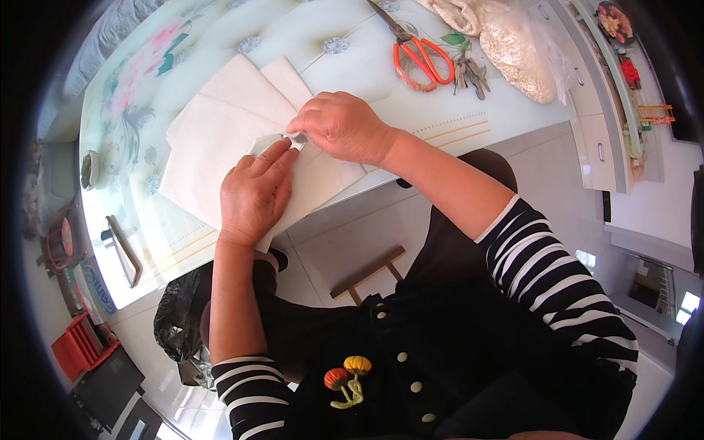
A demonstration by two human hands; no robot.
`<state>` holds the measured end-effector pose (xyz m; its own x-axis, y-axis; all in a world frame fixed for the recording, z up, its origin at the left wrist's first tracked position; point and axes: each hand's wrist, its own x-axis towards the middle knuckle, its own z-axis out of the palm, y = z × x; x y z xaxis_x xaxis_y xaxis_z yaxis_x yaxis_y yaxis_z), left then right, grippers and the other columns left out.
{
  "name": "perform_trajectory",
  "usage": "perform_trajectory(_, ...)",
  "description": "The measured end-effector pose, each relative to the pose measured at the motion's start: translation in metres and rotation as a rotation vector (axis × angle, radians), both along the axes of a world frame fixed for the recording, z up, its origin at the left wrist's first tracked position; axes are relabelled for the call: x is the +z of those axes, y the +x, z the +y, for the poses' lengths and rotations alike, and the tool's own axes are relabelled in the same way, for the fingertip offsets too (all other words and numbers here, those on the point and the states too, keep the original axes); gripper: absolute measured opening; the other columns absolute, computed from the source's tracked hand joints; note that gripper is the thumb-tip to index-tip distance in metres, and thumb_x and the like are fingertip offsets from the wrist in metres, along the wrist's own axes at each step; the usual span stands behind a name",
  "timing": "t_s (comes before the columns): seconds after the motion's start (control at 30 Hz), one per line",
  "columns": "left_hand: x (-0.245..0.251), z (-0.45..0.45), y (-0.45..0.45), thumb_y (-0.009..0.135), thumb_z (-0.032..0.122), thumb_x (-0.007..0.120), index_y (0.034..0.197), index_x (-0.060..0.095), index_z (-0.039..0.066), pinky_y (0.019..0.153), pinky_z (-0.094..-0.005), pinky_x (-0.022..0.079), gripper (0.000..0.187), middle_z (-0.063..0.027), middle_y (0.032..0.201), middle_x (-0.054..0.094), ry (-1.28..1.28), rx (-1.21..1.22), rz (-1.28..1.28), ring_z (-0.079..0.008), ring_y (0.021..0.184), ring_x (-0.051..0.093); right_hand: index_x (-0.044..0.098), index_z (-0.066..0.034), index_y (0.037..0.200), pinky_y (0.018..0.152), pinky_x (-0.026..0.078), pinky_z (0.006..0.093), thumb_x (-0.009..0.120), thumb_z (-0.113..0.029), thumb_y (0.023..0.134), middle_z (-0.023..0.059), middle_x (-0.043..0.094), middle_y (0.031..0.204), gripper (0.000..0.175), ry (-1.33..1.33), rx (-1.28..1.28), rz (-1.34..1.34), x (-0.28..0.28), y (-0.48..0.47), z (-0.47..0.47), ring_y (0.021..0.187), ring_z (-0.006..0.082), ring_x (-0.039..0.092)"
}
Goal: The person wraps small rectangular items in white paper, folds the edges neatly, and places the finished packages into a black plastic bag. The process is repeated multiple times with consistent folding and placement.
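A small clear, shiny piece, seemingly plastic film (264, 144), lies on several fanned, overlapping white sheets (217, 118) of paper or thin cloth. My left hand (257, 190) holds it down, index and middle fingertips pressed on its near side. From the right, my right hand (342, 125) pinches its far end between thumb and bent fingers. The fingertips of both hands almost meet there, and they hide part of the piece. Under my left wrist a corner of the sheets hangs past the table edge.
Orange-handled scissors (422, 60) lie on the glossy floral tabletop (352, 71) beside a bunch of keys (472, 76). A plastic bag of pale pellets (520, 55) is at the far right. At the left are a phone-like object (122, 250) and a small round container (89, 170). A black bag (179, 313) sits below.
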<state>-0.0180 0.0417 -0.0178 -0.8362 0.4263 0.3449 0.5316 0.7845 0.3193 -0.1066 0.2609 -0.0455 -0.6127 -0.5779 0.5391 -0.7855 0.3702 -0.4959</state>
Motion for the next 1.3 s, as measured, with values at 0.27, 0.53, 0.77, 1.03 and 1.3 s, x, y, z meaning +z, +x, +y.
perform_trajectory(0.27, -0.004, -0.002, 0.000, 0.085, 0.011, 0.071, 0.119, 0.076, 0.014, 0.073, -0.0358, 0.056, 0.035, 0.0003, 0.135, 0.070, -0.014, 0.002, 0.025, -0.0226, 0.080, 0.063, 0.076, -0.0135, 0.096, 0.082, 0.054, 0.0374, 0.074, -0.004, 0.083, -0.0017, 0.070, 0.101, 0.016, 0.089, 0.053, 0.058, -0.001, 0.006, 0.005, 0.095, 0.0239, 0.066)
perform_trajectory(0.53, -0.003, 0.001, -0.001, 0.085, 0.011, 0.071, 0.118, 0.075, 0.014, 0.075, -0.0368, 0.055, 0.033, 0.0000, 0.138, 0.069, -0.033, 0.021, -0.023, -0.0233, 0.082, 0.064, 0.073, -0.0126, 0.094, 0.094, 0.049, 0.0400, 0.076, -0.017, 0.084, 0.0006, 0.067, 0.104, 0.011, 0.126, 0.074, 0.117, 0.012, 0.018, 0.012, 0.102, 0.0230, 0.064)
perform_trajectory(0.77, -0.004, 0.001, -0.002, 0.085, 0.011, 0.071, 0.118, 0.074, 0.014, 0.075, -0.0375, 0.055, 0.033, 0.0006, 0.137, 0.070, 0.000, 0.021, -0.016, -0.0235, 0.081, 0.064, 0.073, -0.0104, 0.105, 0.099, 0.046, 0.0409, 0.080, -0.033, 0.080, 0.0030, 0.068, 0.114, 0.034, 0.405, 0.044, 0.054, 0.025, 0.016, 0.025, 0.110, 0.0238, 0.063)
perform_trajectory(1.03, 0.001, 0.003, -0.001, 0.083, 0.007, 0.071, 0.118, 0.073, 0.011, 0.079, -0.0384, 0.055, 0.036, -0.0022, 0.136, 0.070, -0.002, 0.030, -0.062, -0.0264, 0.083, 0.066, 0.066, -0.0127, 0.135, 0.123, 0.027, 0.0521, 0.081, -0.055, 0.082, 0.0128, 0.053, 0.150, 0.069, 0.389, -0.010, 0.014, 0.022, 0.024, 0.012, 0.145, 0.0318, 0.043)
perform_trajectory(1.3, 0.001, 0.002, -0.002, 0.084, 0.011, 0.072, 0.119, 0.073, 0.016, 0.079, -0.0372, 0.056, 0.036, 0.0023, 0.138, 0.069, -0.003, 0.040, -0.080, -0.0246, 0.084, 0.066, 0.067, -0.0186, 0.139, 0.126, 0.022, 0.0559, 0.076, -0.061, 0.083, 0.0157, 0.052, 0.153, 0.071, 0.442, -0.067, 0.015, 0.021, 0.024, 0.037, 0.148, 0.0336, 0.040)
